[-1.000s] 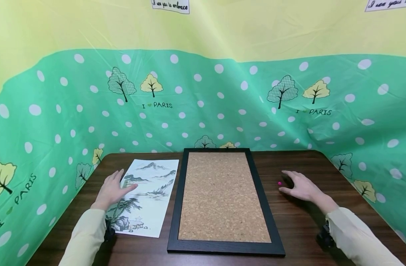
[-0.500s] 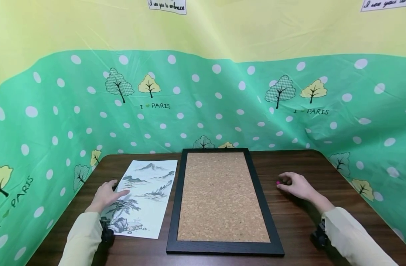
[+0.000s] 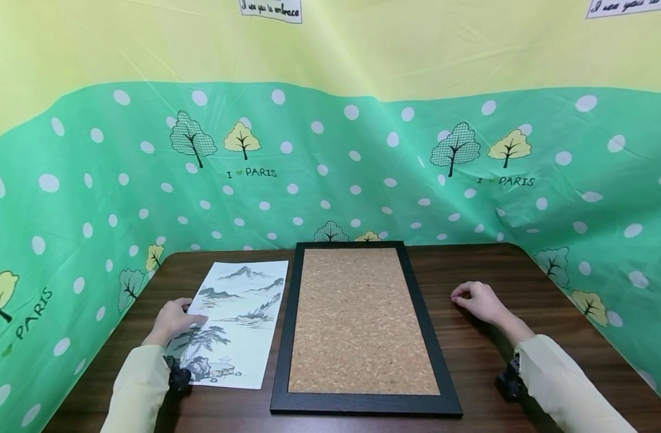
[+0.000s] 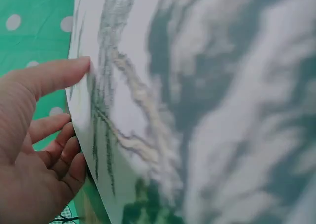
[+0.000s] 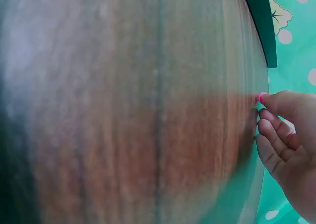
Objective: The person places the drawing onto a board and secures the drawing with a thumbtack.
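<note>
Dark tabletop (image 3: 482,361), black-framed corkboard (image 3: 364,325) mid-frame, long axis running away from the person. Landscape print (image 3: 240,328) is just left of it, lying much the same way. Left hand (image 3: 173,322) is nearest that, thumb over its left edge; can't tell from here if it's gripping. Right of frame, fingers of the right hand (image 3: 484,305) pinch what looks like a pink pushpin (image 5: 260,98), corkboard off to their left.
</note>
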`<control>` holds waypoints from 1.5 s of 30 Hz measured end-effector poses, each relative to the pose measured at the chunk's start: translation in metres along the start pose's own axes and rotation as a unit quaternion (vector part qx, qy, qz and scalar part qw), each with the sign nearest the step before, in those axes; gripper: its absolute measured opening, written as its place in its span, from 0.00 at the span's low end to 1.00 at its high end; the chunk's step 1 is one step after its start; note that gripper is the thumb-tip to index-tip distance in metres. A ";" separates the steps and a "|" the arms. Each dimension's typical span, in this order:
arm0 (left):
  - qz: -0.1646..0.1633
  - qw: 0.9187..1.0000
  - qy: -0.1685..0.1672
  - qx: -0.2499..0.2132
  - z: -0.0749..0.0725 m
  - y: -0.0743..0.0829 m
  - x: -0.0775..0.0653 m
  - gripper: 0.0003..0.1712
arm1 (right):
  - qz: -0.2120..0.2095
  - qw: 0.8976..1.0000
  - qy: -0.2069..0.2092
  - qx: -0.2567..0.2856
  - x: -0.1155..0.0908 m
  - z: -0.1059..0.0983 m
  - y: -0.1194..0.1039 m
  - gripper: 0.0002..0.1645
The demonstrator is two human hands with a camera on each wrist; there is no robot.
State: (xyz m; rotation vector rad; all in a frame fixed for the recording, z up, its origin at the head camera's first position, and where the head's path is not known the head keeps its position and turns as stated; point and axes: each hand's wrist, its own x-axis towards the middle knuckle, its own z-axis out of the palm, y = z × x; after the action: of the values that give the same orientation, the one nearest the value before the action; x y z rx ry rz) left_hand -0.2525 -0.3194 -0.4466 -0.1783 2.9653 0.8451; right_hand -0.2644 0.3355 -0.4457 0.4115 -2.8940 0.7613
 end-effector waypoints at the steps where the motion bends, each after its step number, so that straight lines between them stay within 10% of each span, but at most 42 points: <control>1: -0.008 1.000 -0.002 -0.013 -0.001 0.000 0.000 0.41 | 0.000 1.000 -0.002 0.001 0.000 0.000 0.000 0.04; 15: -0.012 0.994 -0.033 -0.100 -0.012 -0.010 0.001 0.25 | -0.001 1.000 0.005 0.025 -0.006 -0.003 0.000 0.06; 27: 0.012 0.973 -0.109 -0.202 -0.030 0.005 -0.005 0.23 | 0.003 0.999 -0.018 0.027 -0.008 -0.007 -0.003 0.05; 45: 0.036 0.964 -0.069 -0.253 -0.065 0.008 -0.007 0.29 | 0.007 0.999 -0.025 0.034 -0.012 -0.013 -0.007 0.05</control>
State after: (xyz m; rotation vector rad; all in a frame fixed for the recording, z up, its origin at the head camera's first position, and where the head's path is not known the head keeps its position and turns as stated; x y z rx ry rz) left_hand -0.2479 -0.3466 -0.3868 -0.0280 2.5810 1.5426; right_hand -0.2507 0.3391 -0.4332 0.4252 -2.9268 0.8667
